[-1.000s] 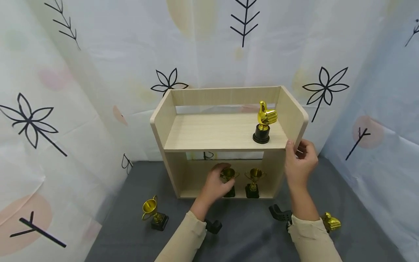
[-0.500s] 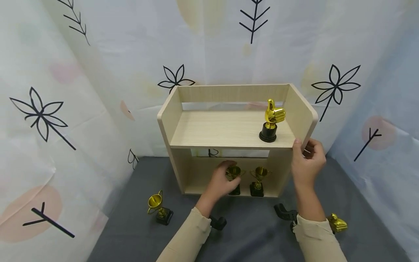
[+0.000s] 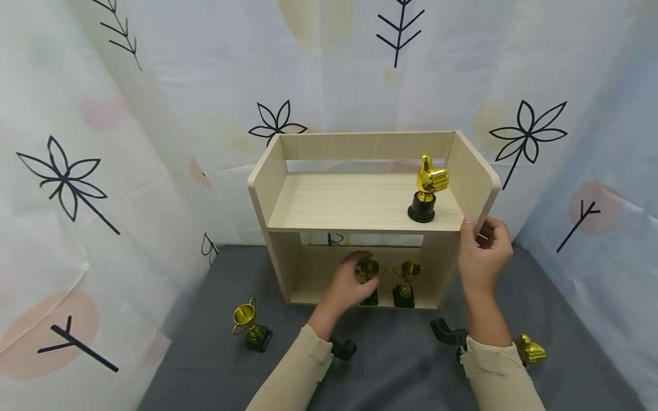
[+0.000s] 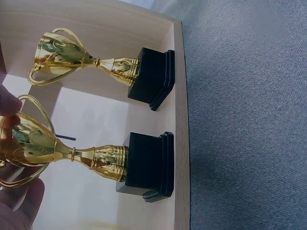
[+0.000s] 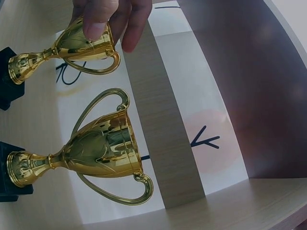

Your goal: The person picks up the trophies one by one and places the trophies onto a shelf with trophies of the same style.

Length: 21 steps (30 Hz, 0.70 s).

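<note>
On the lower level of a pale wooden shelf [image 3: 360, 200], my left hand [image 3: 346, 288] holds a gold trophy cup [image 4: 36, 143] by its bowl, thumb and fingers on either side. The cup's black base [image 4: 146, 163] is upright on the bottom board. Beside it on the right stands a matching gold trophy cup [image 3: 410, 274]. My right hand [image 3: 483, 257] grips the front edge of the shelf's right side panel, thumb on the inner side near the upper board. A gold thumbs-up trophy [image 3: 429, 180] with a black base stands at the right of the upper level.
Another trophy cup [image 3: 247, 317] stands on the grey cloth [image 3: 205, 377] left of the shelf. A second thumbs-up trophy [image 3: 530, 349] is partly hidden behind the right sleeve. Patterned white fabric [image 3: 339, 68] hangs behind and at both sides.
The head view has shifted a little, so everything appears farther right and slightly higher. Both hands keep their places on the trophy cup and the shelf.
</note>
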{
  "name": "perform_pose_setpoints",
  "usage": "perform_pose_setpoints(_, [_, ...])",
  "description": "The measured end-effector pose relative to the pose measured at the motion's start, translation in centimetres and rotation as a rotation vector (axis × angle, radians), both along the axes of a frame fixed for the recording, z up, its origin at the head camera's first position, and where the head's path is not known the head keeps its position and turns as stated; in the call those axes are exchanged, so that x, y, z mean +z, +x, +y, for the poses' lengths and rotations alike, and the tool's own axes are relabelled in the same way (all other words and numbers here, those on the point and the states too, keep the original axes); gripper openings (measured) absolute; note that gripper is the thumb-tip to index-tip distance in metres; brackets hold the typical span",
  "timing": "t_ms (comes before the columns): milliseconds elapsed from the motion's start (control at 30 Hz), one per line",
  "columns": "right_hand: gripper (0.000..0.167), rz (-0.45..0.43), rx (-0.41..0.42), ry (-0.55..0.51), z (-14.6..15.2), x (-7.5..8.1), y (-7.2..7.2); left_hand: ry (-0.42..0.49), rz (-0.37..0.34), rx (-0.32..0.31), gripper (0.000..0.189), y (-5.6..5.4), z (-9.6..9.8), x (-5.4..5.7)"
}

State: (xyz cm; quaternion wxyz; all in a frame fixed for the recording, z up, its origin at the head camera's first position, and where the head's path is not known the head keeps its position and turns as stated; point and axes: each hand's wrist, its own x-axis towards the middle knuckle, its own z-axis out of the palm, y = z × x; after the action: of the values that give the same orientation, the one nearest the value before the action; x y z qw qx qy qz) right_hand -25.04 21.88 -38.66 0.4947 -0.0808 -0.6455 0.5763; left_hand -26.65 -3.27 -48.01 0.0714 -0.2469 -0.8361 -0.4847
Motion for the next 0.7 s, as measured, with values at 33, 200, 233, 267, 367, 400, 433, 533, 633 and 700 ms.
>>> perform_pose_setpoints(33, [0.028,0.000,0.000,0.000,0.0,0.0,0.0,-0.005,0.002,0.002,0.056,0.0,0.0,-0.1])
perform_pose_setpoints(200, [0.028,-0.011,-0.004,-0.003,0.0,-0.1,0.0,0.005,-0.004,0.006,0.061,0.0,-0.1,-0.3])
perform_pose_setpoints(233, [0.028,-0.013,-0.006,-0.003,0.1,-0.2,-0.1,0.006,-0.006,0.008,0.062,0.0,-0.1,-0.4])
perform_pose_setpoints(267, [0.028,-0.013,-0.009,-0.004,0.2,-0.3,-0.2,0.013,-0.005,0.008,0.063,0.1,-0.2,-0.4])
perform_pose_setpoints(367, [0.028,-0.004,-0.011,-0.003,0.3,-0.3,-0.4,0.019,0.001,0.025,0.069,0.1,-0.4,-0.6])
perform_pose_setpoints(400, [0.028,0.002,-0.011,-0.002,0.4,-0.3,-0.5,0.020,0.008,0.035,0.071,0.1,-0.5,-0.6])
perform_pose_setpoints(433, [0.028,0.005,-0.010,-0.001,0.4,-0.3,-0.6,0.020,0.014,0.045,0.073,0.1,-0.6,-0.7])
perform_pose_setpoints(533, [0.029,0.010,-0.004,0.002,0.4,-0.1,-0.5,0.027,0.042,0.078,0.075,0.2,-1.0,-0.9])
perform_pose_setpoints(633, [0.030,0.009,0.003,0.000,0.3,-0.1,-0.3,0.030,0.072,0.105,0.075,0.6,-1.6,-1.3])
perform_pose_setpoints(700, [0.032,0.006,0.007,-0.001,0.2,-0.1,-0.2,0.040,0.079,0.118,0.074,0.9,-2.0,-1.6])
